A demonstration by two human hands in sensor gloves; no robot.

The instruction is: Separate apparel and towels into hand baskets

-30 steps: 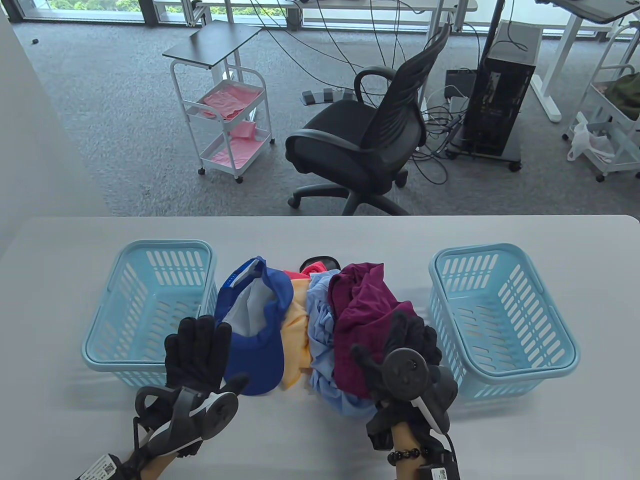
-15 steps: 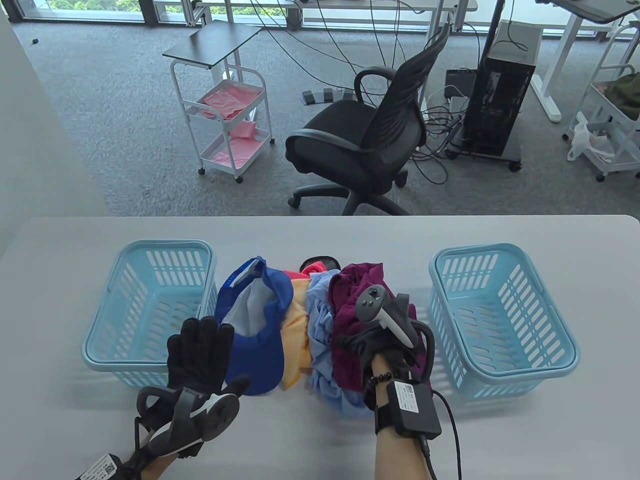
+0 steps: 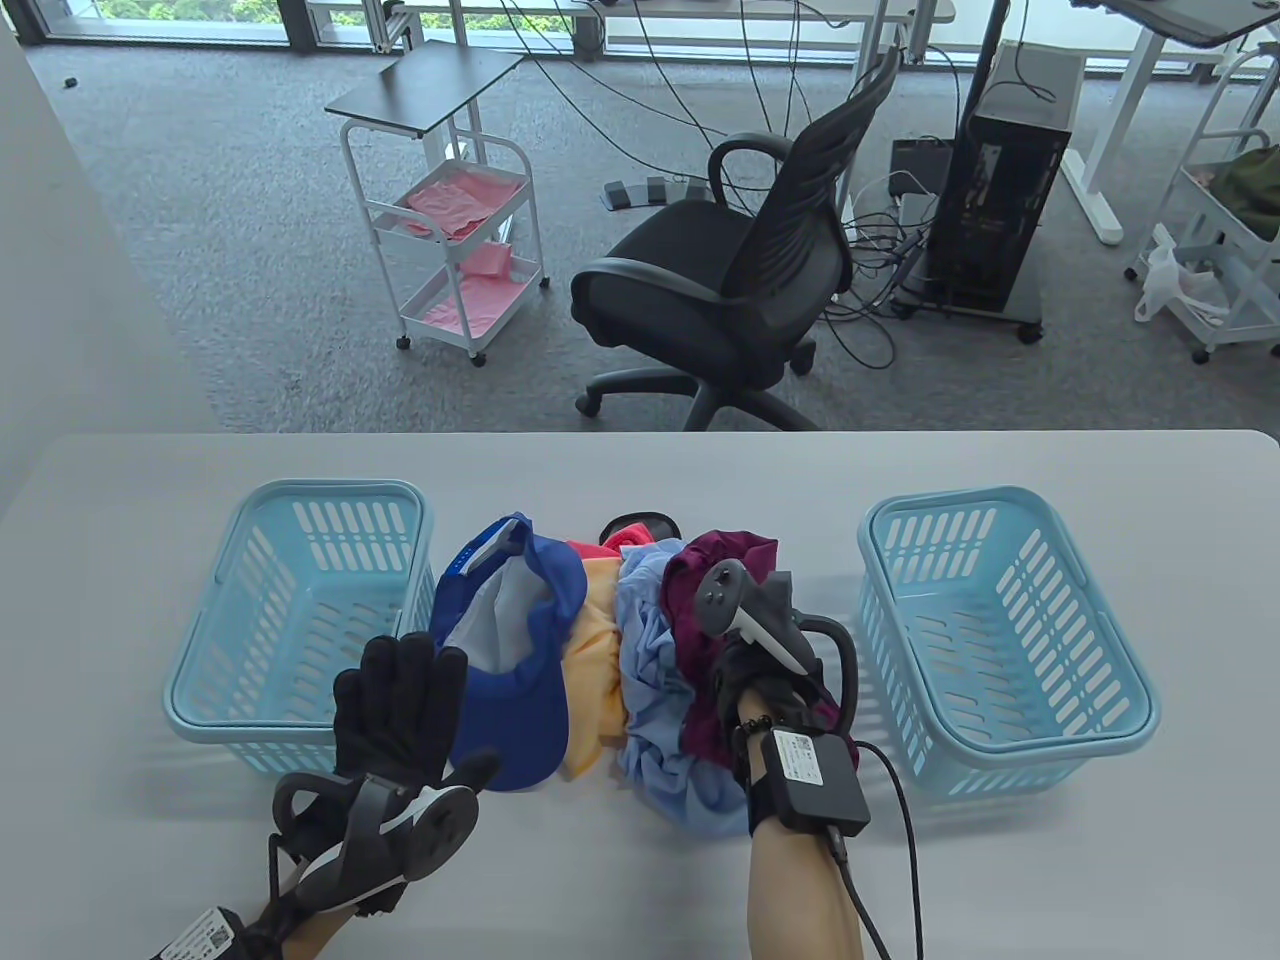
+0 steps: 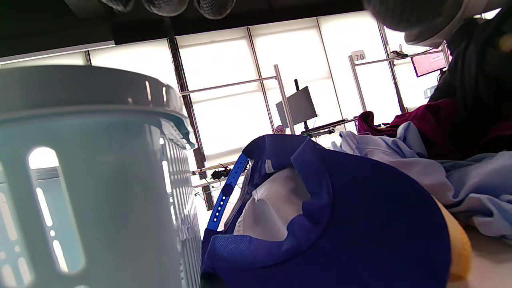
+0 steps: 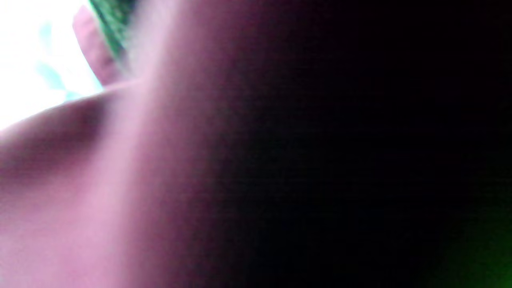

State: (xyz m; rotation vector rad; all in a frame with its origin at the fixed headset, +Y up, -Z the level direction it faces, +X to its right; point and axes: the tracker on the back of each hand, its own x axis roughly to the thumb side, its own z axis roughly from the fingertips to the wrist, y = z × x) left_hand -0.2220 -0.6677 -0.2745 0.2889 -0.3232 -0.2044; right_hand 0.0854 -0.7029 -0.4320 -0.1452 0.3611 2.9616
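My right hand (image 3: pixel 765 670) is sunk into the maroon garment (image 3: pixel 705 690) at the right side of the heap, palm down, and its fingers are buried in the cloth, so I cannot tell whether they are clenched on it or only pressing; the tracker on the back of the hand points up and away from me. My right wrist view shows only blurred maroon fabric pressed close against the camera. My left hand (image 3: pixel 400 715) hovers flat and spread, fingers straight, holding nothing, over the table (image 3: pixel 640 880) just in front of the left basket (image 3: pixel 300 700) and beside the blue cap (image 3: pixel 515 690). The cap lies upside down at the left edge of the heap, its pale lining and blue strap showing, right next to the left basket's wall; from my left wrist view the cap (image 4: pixel 340 224) sits low beside the basket (image 4: pixel 92 168). Between the cap and the maroon garment lie an orange-yellow cloth (image 3: pixel 590 680) and a crumpled light blue cloth (image 3: pixel 655 720), all touching, with a bit of red fabric (image 3: pixel 625 537) at the far side. The right basket (image 3: pixel 1000 740) stands apart to the right of the heap
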